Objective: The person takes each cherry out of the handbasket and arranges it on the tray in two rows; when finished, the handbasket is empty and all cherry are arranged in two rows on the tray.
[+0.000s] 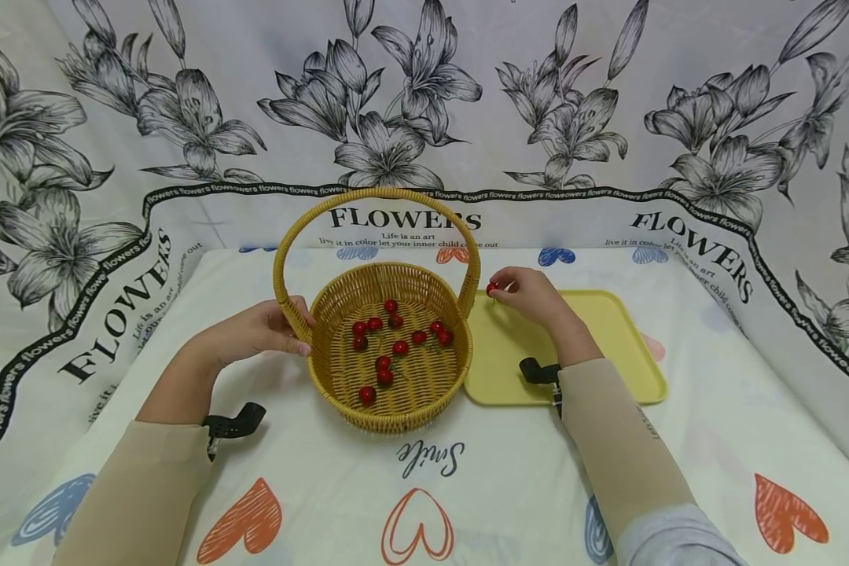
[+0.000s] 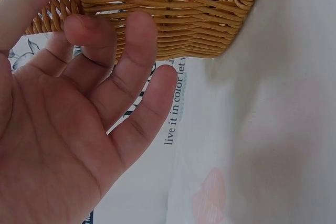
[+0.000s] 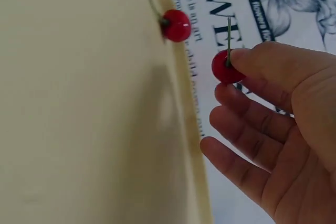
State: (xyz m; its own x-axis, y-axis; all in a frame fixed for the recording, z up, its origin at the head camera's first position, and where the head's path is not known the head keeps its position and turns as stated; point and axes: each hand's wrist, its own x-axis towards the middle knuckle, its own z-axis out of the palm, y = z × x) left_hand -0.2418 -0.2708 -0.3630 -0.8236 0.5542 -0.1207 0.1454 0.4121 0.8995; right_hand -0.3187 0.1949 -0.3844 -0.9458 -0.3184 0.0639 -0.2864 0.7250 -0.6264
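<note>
A yellow wicker basket (image 1: 389, 417) with a tall hoop handle (image 1: 376, 192) stands on the cloth, several red cherries (image 1: 400, 348) lying scattered inside it. My left hand (image 1: 265, 328) grips the basket's left side at the foot of the handle, the thumb in front; its palm and curled fingers show below the wicker in the left wrist view. Over the far left corner of a yellow tray (image 1: 608, 338), my right hand (image 1: 534, 297) pinches a cherry (image 3: 227, 67) between thumb and fingertips, its green stem pointing up in the right wrist view. Another stemmed cherry (image 3: 176, 25) is at the tray's rim.
The tray lies directly right of the basket, close against it. A white tablecloth (image 1: 325, 495) printed with hearts and lettering covers the table. Behind it hangs a flower-printed cloth (image 1: 467, 157). Each wrist carries a black camera mount (image 1: 235, 423).
</note>
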